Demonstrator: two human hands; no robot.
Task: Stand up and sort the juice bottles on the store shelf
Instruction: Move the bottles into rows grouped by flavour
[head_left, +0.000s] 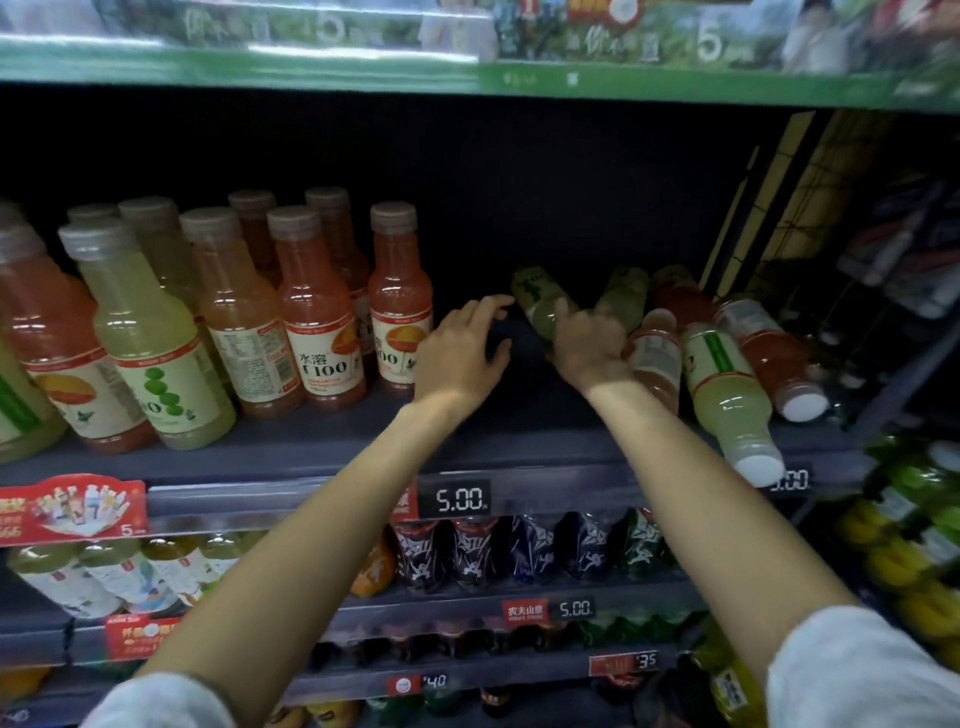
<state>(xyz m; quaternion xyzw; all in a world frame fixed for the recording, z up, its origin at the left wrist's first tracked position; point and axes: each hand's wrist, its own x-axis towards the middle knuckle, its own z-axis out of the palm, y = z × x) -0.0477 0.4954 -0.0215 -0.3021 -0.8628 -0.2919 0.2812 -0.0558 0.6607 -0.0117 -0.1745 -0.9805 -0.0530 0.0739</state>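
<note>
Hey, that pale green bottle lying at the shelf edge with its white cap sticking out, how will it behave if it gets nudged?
The pale green bottle looks round and lies on its side, so it would probably roll. Its cap overhangs the shelf edge, so a nudge might drop it. It looks full, so likely heavy for its size.

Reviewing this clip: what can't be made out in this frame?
- Head view: the right hand covers the lying pale green juice bottle, so its fingers' grip is unclear.
- Dark rear of the grey metal shelf: unlit.
- Green printed banner above: motion-blurred, cut by the top edge.
- Wire rack items at right: blurred.
</note>
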